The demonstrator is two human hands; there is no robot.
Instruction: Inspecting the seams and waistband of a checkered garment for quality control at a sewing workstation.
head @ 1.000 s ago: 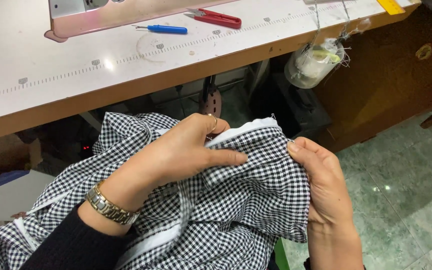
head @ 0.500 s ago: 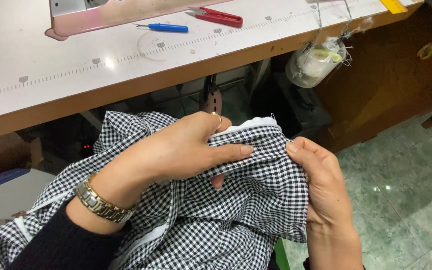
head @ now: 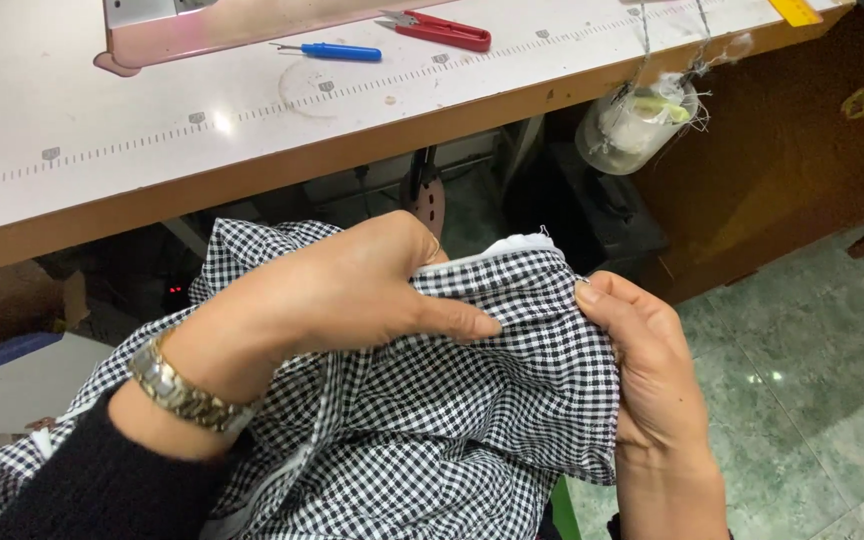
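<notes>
Holding one black-and-white checked garment [head: 452, 430] in the lap, below the desk [head: 152, 150] edge. Left hand [head: 352, 290] lying over the cloth, fingers curled and pinching a fold; right hand [head: 647, 370] gripping the garment's right edge, fingers closed on it. Lying on the desk: one blue seam ripper [head: 337, 51], one red thread snips [head: 442, 30]. Hanging off the desk edge: one clear cup [head: 632, 125] stuffed with thread scraps. Sewing machine base [head: 202, 25] cut off at top. Shadowy under the desk, hard to make out. Green tiled floor [head: 802, 380] at right.
</notes>
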